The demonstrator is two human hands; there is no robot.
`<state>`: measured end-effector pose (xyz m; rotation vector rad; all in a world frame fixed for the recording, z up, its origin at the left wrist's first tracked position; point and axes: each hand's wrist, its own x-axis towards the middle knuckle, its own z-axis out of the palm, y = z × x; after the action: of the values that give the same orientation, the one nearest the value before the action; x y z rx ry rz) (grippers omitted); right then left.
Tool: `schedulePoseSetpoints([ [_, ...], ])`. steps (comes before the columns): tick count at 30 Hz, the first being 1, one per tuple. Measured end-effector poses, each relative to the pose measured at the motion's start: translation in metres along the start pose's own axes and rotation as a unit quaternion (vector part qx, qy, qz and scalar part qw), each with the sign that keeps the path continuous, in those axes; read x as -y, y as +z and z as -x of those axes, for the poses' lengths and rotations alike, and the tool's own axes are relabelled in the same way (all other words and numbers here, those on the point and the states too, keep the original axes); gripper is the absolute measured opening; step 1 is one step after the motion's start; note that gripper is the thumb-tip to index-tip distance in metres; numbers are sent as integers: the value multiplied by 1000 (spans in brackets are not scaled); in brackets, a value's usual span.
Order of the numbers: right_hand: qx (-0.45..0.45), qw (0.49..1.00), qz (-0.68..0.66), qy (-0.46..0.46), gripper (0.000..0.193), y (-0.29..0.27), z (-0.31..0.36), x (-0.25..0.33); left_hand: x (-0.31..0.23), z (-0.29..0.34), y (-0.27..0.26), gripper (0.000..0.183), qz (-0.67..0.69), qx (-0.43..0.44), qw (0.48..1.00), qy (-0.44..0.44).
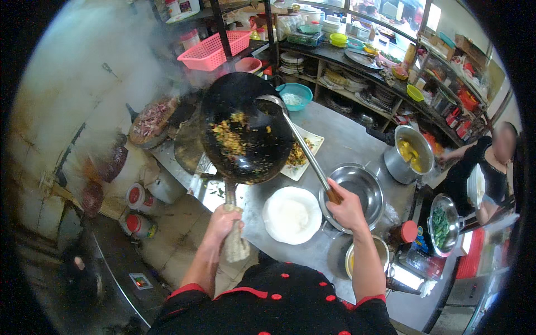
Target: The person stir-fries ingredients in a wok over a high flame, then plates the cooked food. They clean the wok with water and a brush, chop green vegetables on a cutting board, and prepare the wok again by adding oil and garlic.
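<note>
With a cloth [237,245] bunched at its grip, the handle of a black wok [268,151] is held in my left hand [223,222]. The wok is tilted over the steel table, and chopped, browned food [230,134] lies in it. My right hand [343,205] is closed round the wooden end of a long metal ladle [304,144], whose bowl rests at the wok's right rim. Partly behind the wok, a white square plate [314,146] carries similar food. A white scalloped bowl [291,215] stands between my hands.
Right of the bowl are an empty steel basin [365,192] and a pot of yellow food [414,134]. A teal bowl [301,95] sits behind. Steam drifts at left, near a wooden block with sliced meat [153,120]. Another person [469,173] holds plates at right, near a colander of greens [442,226].
</note>
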<state>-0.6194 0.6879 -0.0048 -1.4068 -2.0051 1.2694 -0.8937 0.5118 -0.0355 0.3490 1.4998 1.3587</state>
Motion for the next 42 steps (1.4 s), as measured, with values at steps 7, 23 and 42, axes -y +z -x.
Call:
schedulePoseSetpoints([
  [7,-37,987,66,-140,57,65,-27,27,0,-30,26,13,-27,46,999,-1],
  [23,-126,945,245,-174,48,4,-1,-2,-14,-52,60,13,-118,-47,989,78],
  [42,-116,926,342,-112,50,1,-2,-2,9,-60,81,27,-316,-105,920,209],
])
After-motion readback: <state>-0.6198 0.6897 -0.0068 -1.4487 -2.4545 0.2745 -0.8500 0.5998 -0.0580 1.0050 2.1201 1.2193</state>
